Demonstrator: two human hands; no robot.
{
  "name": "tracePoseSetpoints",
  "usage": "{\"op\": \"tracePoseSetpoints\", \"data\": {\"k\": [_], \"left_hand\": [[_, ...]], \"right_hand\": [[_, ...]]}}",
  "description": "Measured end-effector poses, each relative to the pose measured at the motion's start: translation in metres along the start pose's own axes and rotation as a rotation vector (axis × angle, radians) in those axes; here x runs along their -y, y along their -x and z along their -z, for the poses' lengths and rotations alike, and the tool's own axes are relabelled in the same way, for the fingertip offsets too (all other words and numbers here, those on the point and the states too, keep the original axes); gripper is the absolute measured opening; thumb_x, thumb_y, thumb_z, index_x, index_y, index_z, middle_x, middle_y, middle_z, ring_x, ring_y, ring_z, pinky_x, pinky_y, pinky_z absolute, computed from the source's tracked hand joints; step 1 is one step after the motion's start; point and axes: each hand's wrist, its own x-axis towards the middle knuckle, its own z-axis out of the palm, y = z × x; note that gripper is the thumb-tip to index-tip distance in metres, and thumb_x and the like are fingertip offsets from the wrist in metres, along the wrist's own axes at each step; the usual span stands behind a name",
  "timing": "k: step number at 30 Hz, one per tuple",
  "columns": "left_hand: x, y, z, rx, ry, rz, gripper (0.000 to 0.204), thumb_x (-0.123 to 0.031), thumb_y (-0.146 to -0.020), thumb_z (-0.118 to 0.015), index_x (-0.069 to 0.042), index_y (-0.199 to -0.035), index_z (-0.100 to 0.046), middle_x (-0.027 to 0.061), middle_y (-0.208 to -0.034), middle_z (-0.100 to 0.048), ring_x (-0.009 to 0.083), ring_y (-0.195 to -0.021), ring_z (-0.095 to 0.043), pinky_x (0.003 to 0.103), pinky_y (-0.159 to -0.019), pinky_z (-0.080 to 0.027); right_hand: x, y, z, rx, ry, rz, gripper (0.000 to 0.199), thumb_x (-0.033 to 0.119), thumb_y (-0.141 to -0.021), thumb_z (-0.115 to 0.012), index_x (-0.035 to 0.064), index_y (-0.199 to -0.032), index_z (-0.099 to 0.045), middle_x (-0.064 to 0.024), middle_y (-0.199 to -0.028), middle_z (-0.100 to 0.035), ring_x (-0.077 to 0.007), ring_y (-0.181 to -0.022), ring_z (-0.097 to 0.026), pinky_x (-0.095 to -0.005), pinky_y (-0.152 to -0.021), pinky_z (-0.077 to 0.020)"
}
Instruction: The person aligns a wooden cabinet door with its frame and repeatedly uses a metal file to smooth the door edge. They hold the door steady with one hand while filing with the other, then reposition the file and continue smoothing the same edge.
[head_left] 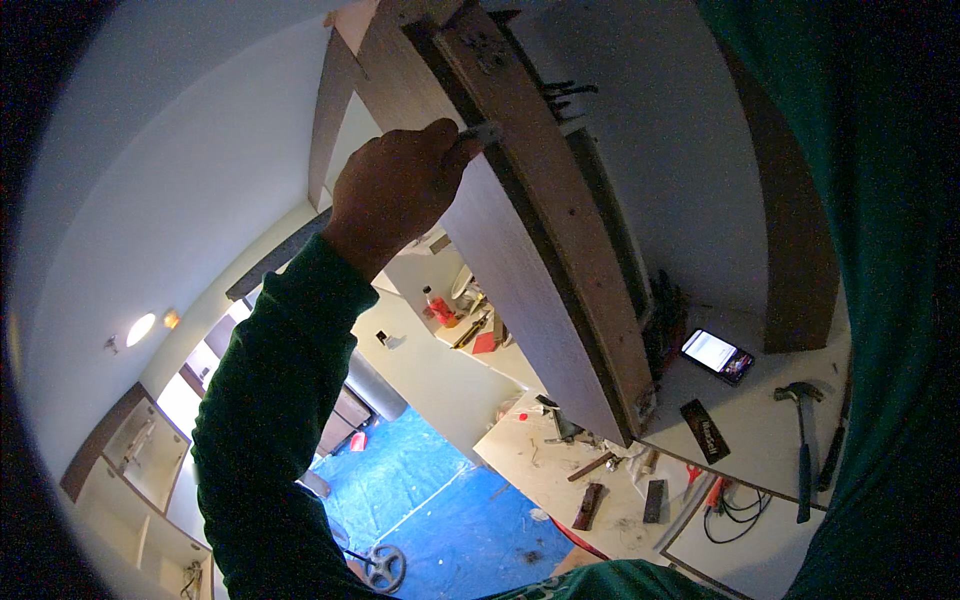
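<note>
Wooden cabinet door (520, 260) blocks the counter; left hand (395, 185) grip pinches a metal tool (483, 133).

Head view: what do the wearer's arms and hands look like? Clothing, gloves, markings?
The left hand is bare: no glove, and no ring or watch shows. Its arm wears a long dark green sleeve of soft fabric, creased, ending in a plain cuff at the wrist. A broad sweep of the same dark green cloth fills the right side; the right hand itself is out of view. No markings or cables show.
</note>
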Motion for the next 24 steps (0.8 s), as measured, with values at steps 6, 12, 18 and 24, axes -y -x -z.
{"op": "tracePoseSetpoints", "data": {"k": [6, 12, 18, 24], "left_hand": [[0.036, -0.021, 0.0, -0.08, -0.02, 0.073, 0.035, -0.012, -0.094, -0.05, -0.014, -0.128, -0.059, 0.014, -0.095, -0.064, 0.0299, -0.074, -0.068, 0.041, -0.061, -0.057], [0.073, -0.044, 0.009, -0.378, -0.201, -0.048, 0.036, -0.03, -0.105, -0.043, -0.004, -0.106, -0.067, 0.0198, -0.094, -0.07, 0.0316, -0.078, -0.072, 0.042, -0.069, -0.062], [0.118, -0.064, 0.02, -0.419, -0.392, -0.036, 0.024, -0.013, -0.098, -0.051, -0.008, -0.117, -0.065, 0.0158, -0.098, -0.07, 0.0274, -0.08, -0.072, 0.036, -0.068, -0.062], [0.058, -0.025, 0.018, -0.403, -0.228, -0.086, 0.024, -0.02, -0.102, -0.047, -0.008, -0.112, -0.065, 0.0143, -0.095, -0.07, 0.0289, -0.08, -0.071, 0.039, -0.068, -0.061]], "right_hand": [[0.001, 0.003, 0.003, -0.008, -0.012, -0.028, 0.042, 0.033, -0.083, -0.066, -0.0019, -0.065, -0.051, -0.0131, -0.055, -0.04, -0.021, -0.053, -0.04, -0.0478, -0.055, -0.0341], [-0.006, -0.001, -0.003, 0.007, 0.017, -0.066, 0.041, 0.033, -0.084, -0.065, -0.0011, -0.065, -0.05, -0.0118, -0.055, -0.042, -0.0203, -0.051, -0.039, -0.0466, -0.054, -0.0343], [0.007, 0.008, 0.009, 0.012, -0.055, -0.076, 0.04, 0.033, -0.084, -0.064, -0.0024, -0.068, -0.056, -0.0147, -0.058, -0.049, -0.0225, -0.053, -0.046, -0.0477, -0.056, -0.0374], [0.003, -0.002, 0.002, 0.051, 0.056, -0.11, 0.037, 0.033, -0.083, -0.064, -0.0031, -0.079, -0.065, -0.021, -0.071, -0.062, -0.0294, -0.063, -0.058, -0.0482, -0.065, -0.0453]]}}
